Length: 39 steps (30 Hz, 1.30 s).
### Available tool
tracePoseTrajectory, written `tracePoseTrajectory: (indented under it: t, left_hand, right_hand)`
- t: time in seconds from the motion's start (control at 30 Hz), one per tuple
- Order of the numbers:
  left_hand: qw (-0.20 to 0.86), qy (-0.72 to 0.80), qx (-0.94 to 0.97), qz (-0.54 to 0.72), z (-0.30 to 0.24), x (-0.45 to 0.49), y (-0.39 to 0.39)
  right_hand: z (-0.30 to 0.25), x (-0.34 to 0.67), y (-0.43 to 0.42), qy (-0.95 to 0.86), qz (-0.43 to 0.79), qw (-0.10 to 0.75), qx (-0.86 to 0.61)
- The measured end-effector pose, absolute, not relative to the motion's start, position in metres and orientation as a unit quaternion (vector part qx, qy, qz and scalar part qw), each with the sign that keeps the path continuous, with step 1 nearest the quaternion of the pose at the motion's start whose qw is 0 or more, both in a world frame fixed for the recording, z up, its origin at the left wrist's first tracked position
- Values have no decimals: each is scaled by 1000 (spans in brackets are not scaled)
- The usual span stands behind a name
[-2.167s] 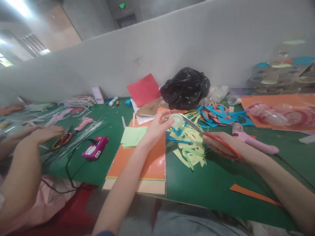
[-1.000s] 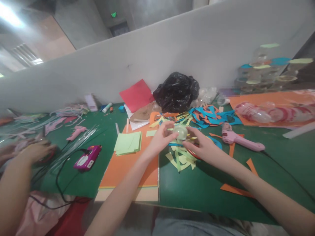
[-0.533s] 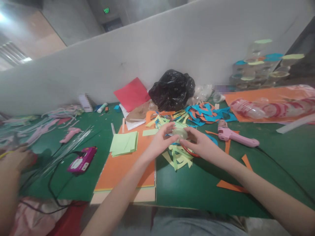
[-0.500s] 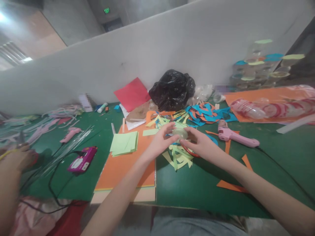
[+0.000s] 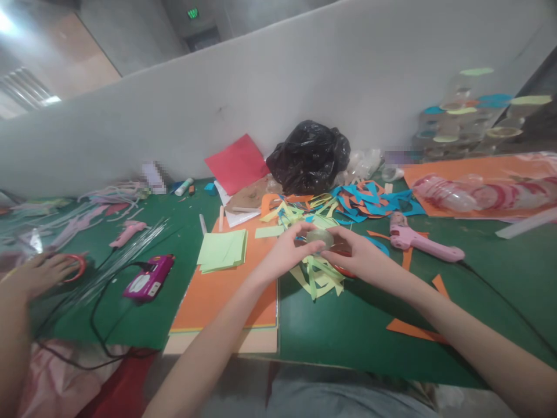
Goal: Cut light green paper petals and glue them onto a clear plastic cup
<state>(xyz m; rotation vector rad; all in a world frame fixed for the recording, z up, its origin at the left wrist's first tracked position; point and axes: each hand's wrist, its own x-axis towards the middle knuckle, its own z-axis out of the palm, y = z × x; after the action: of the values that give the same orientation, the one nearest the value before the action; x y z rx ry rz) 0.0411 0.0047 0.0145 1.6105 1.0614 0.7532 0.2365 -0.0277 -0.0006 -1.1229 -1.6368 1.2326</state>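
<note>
Your left hand (image 5: 285, 251) and right hand (image 5: 359, 251) are both curled, gripping 1 round piece (image 5: 321, 236) between them, above the desk (image 5: 339, 342) and in front of you. Its pale, roundish face is turned up; your fingers cover its sides, so you can't tell its long axis. A red handle (image 5: 343, 270) shows just below your right hand; whether you touch it is unclear.

Under and beyond your hands lie green strips (image 5: 317, 281), with blue and orange scraps (image 5: 369, 198) farther back. To your right, a pink glue gun (image 5: 429, 244) lies with its handle pointing right, near an orange strip (image 5: 413, 331). To your left, green sheets (image 5: 223, 249) rest on an orange stack (image 5: 226, 305).

Past that is a purple box (image 5: 150, 280) with a white oval label, too blurred to read. Farther left, a co-worker's hand (image 5: 43, 276) is beside a red loop (image 5: 76, 268), near a 2nd glue gun (image 5: 127, 232).

The green desk runs back to a grey partition (image 5: 174, 116), with a red sheet (image 5: 237, 164) and a black bag (image 5: 310, 157) before it. Pink-banded bottles (image 5: 452, 194) lie far right. Over the partition, a lit green sign (image 5: 193, 13) is too small to read.
</note>
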Motion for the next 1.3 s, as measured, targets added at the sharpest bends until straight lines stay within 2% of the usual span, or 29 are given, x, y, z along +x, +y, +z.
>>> tracePoseTrajectory:
  t: [0.83, 1.03, 1.3]
  left_hand:
    - [483, 457, 671, 328, 12, 44, 2]
    - [508, 416, 667, 352, 12, 47, 4]
    - [519, 407, 672, 337, 12, 45, 4]
  right_hand:
    - [8, 239, -29, -697, 381, 390, -466]
    - [7, 237, -29, -672, 417, 387, -474]
    - [-4, 237, -23, -628, 456, 426, -466]
